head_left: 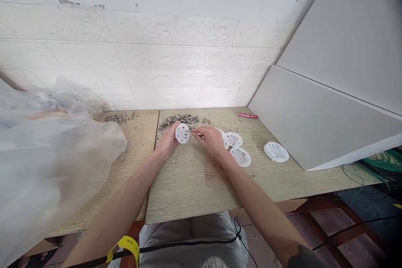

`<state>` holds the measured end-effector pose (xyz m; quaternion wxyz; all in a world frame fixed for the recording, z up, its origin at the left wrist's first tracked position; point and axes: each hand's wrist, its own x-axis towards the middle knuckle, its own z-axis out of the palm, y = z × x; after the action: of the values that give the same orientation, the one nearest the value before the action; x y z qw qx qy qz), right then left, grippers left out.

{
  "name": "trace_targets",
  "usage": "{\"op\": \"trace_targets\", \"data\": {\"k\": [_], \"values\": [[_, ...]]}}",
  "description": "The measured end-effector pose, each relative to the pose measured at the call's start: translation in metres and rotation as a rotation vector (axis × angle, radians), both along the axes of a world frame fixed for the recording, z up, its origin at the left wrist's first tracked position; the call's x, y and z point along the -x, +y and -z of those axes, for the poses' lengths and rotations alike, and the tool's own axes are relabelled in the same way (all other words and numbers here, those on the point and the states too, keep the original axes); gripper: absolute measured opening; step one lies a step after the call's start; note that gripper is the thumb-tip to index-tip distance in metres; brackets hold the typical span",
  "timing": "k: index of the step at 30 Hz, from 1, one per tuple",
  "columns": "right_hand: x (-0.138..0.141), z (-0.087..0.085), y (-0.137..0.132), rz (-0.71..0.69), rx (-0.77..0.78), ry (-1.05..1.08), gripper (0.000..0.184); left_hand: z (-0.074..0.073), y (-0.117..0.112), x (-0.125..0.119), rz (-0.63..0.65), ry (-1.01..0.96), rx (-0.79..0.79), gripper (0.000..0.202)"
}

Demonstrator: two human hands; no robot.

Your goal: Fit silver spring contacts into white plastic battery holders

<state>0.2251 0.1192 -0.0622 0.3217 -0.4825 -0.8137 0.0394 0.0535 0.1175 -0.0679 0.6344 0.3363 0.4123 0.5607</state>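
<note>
My left hand grips a round white plastic battery housing, its slotted face turned toward me. Small metal pieces sit at some of its slots. Close to its right edge is my right hand, thumb and fingers pinched together; whatever lies between the fingertips is too small to make out. Behind both hands spreads a pile of small metal contact pieces. Just right of my right hand lie several more white round housings, one partly covered by that hand.
A big translucent plastic bag bulges over the left side. More metal bits lie beside it. On the right are stacked round housings, a red pen, a large grey panel and green wires. A white brick-patterned wall stands behind.
</note>
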Motion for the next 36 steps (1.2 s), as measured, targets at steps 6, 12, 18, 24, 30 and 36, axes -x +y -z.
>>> {"op": "trace_targets", "data": {"k": [6,12,18,24,30,36], "values": [[0.001,0.000,-0.001,-0.009,0.004,0.014,0.016,-0.003,-0.002,-0.001,0.014,0.011,-0.003,0.043],[0.001,-0.001,-0.002,-0.021,0.011,0.001,0.017,-0.004,-0.004,-0.002,0.016,0.045,-0.008,0.044],[0.002,0.003,-0.002,-0.048,-0.011,0.000,0.019,-0.003,-0.010,-0.005,0.006,0.114,-0.052,0.046],[0.004,0.005,-0.001,-0.081,-0.021,0.019,0.021,-0.004,-0.014,-0.009,-0.032,0.164,-0.083,0.048],[0.004,0.006,-0.002,-0.086,-0.027,0.013,0.022,0.001,-0.015,-0.011,-0.035,0.189,-0.122,0.048],[0.008,0.003,-0.003,-0.049,0.007,0.057,0.020,-0.005,-0.016,-0.009,-0.058,0.122,-0.082,0.049]]}}
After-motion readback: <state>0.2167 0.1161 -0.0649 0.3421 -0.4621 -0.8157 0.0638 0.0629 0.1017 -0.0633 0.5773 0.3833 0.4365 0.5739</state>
